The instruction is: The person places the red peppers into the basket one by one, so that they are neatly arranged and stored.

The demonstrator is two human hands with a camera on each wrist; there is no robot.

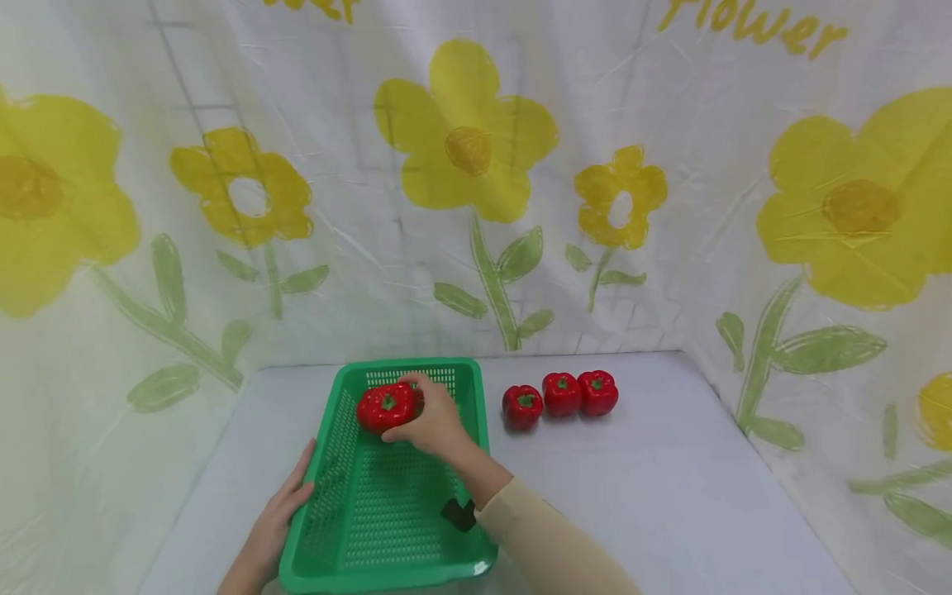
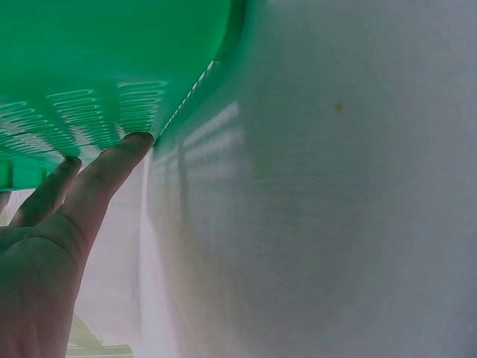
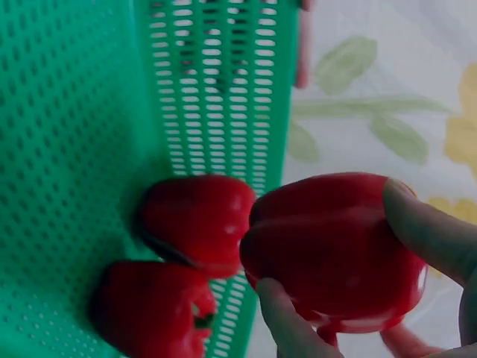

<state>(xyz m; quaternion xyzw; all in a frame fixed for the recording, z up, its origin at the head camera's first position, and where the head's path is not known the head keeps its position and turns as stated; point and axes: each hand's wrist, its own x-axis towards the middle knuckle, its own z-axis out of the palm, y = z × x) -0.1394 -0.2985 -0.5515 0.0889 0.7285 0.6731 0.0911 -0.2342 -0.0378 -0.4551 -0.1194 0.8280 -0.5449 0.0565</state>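
My right hand (image 1: 435, 421) grips a red bell pepper (image 3: 335, 250) between thumb and fingers, over the far left part of a green plastic basket (image 1: 402, 512). Below the held pepper, the right wrist view shows two more red bell peppers lying in the basket against its slotted wall, one bell pepper (image 3: 197, 224) beside another bell pepper (image 3: 141, 309). In the head view the held pepper and hand mostly cover them. At the basket's left side, my left hand (image 1: 271, 521) rests with extended fingers (image 2: 112, 171) against the outer wall.
Right of the basket, three red bell peppers stand on the white table (image 1: 632, 496): a single pepper (image 1: 522, 407) and, slightly farther back, a touching pair of peppers (image 1: 580, 393). A white curtain (image 1: 335, 289) printed with yellow flowers encloses the table's back and sides.
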